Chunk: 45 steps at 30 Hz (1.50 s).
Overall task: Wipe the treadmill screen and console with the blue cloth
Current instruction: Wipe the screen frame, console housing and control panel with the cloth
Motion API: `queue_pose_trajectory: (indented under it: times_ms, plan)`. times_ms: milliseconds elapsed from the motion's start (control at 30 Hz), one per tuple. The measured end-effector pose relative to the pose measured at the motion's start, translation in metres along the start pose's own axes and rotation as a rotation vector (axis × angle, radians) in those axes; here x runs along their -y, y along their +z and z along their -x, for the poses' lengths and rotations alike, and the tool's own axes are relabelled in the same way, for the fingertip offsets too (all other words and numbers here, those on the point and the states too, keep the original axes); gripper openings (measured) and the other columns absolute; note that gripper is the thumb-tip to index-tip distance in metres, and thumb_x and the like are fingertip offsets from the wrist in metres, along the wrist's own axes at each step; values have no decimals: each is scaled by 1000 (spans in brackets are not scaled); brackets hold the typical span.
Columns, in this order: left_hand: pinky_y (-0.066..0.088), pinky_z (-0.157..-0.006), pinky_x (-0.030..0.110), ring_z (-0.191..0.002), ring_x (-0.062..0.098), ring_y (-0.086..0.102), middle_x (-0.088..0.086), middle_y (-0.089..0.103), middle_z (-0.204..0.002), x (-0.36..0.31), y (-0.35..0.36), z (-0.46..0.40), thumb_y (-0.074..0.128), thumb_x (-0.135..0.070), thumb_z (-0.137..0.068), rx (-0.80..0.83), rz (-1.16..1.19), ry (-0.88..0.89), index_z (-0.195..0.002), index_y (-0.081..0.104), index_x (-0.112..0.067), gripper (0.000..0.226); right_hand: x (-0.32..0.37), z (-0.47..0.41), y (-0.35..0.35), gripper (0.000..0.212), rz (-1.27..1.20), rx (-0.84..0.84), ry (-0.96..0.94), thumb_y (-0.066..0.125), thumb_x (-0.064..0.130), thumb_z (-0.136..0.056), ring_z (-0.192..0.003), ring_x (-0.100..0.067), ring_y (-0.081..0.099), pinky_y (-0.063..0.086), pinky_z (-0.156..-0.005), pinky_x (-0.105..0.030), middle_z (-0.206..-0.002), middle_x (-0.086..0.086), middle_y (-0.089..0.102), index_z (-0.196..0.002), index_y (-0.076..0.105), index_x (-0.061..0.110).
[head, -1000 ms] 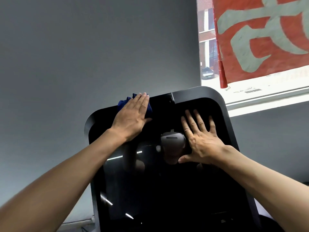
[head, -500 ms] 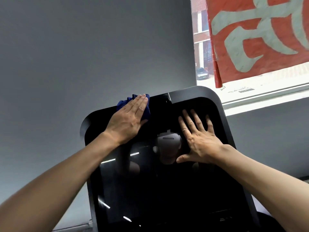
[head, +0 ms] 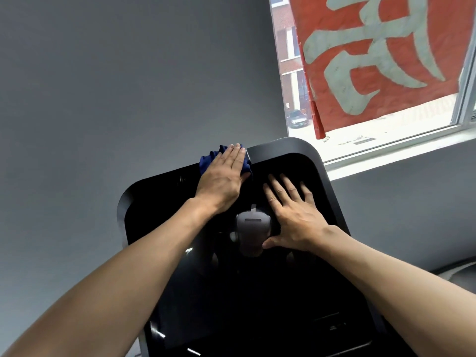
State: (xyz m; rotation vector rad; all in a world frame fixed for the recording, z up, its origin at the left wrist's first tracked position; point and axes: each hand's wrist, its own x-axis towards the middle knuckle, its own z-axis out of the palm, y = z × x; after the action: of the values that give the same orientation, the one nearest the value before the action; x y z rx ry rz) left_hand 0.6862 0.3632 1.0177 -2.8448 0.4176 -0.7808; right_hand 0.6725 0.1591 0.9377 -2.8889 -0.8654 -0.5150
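A: Left hand (head: 221,180) flat, fingers straight, pressing the blue cloth (head: 206,161) on the screen's (head: 244,292) top edge; right hand (head: 296,217) spread flat beside it.

B: Wiping's under way, I'd say; next, sweep the cloth downward.

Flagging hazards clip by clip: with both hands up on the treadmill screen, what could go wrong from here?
1. The right hand lies bare and flat on the glossy screen, so it may leave fresh prints on the glass.
2. The left hand presses the blue cloth at the screen's top edge with straight fingers; the cloth could slip over the back.
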Motion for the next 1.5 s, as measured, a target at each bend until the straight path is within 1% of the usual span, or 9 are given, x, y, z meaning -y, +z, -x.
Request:
queue_pose_trajectory:
  times_ms: [100, 267, 533, 733, 933, 1100, 1300, 1400, 1500]
  plan:
    - [0, -127, 29, -156, 11, 6, 3, 14, -169, -3, -6, 8, 37, -36, -109, -7, 88, -22, -161, 18, -11, 60, -6, 18, 2, 128, 9, -179, 152, 64, 84, -65, -156, -27, 5, 16, -123, -40, -169, -11, 3, -159, 22, 8]
    - [-3, -127, 27, -157, 11, 1, 3, 10, -170, -24, -6, -5, 29, -38, -111, -7, 73, -18, -161, 14, -11, 60, -19, 39, 19, 135, -59, 2, 366, 27, 97, -73, -147, -37, -33, -5, -126, -43, -153, -17, -46, -150, -27, 0]
    - [-5, -126, 31, -157, 19, -5, 12, -3, -170, -64, 10, -65, 27, -30, -111, 84, -177, 23, -160, -2, -3, 63, -24, 41, 27, 131, -97, 11, 362, 24, 96, -74, -145, -32, -38, -7, -126, -40, -150, -9, -52, -149, -31, 4]
    - [10, -123, 36, -151, 30, 29, 24, 33, -160, -41, 13, -20, 18, -1, -98, -49, -458, 185, -153, 23, 9, 56, -22, 43, 27, 128, -97, 15, 364, 20, 95, -76, -145, -33, -38, -6, -126, -40, -150, -9, -52, -149, -31, 3]
    - [2, -128, 37, -157, 26, 2, 16, 4, -169, -56, 2, -61, 35, -47, -108, 209, -319, -38, -159, -1, 1, 79, -23, 43, 25, 127, -97, 26, 367, 18, 94, -75, -144, -34, -38, -7, -125, -41, -150, -8, -51, -150, -30, 3]
    - [35, -120, 40, -142, 34, 45, 26, 45, -151, -48, 15, -11, 46, 7, -93, -131, -430, 147, -148, 35, 14, 56, -22, 46, 25, 128, -122, 17, 360, 14, 95, -72, -145, -33, -38, -5, -126, -41, -155, -7, -45, -151, -28, 4]
    - [59, -88, 36, -120, 36, 65, 30, 51, -145, -28, 12, -11, 88, -2, -70, -70, -266, -8, -131, 64, 1, 66, -25, 46, 32, 125, -140, -38, 354, 17, 94, -75, -143, -32, -40, -11, -124, -41, -156, -6, -44, -151, -28, 5]
    - [48, -106, 44, -134, 38, 55, 26, 57, -141, -37, 8, -33, 85, -30, -81, -22, -275, -5, -130, 63, 5, 64, -25, 46, 36, 124, -168, -66, 353, 17, 94, -76, -143, -31, -42, -13, -123, -39, -157, -4, -43, -151, -28, 6]
    - [8, -127, 46, -155, 33, 17, 21, 28, -163, -58, 1, -62, 39, -59, -101, 151, -311, -132, -156, 27, 2, 83, -26, 45, 38, 124, -181, -82, 356, 19, 94, -76, -142, -30, -42, -15, -122, -38, -157, -3, -42, -152, -28, 7]
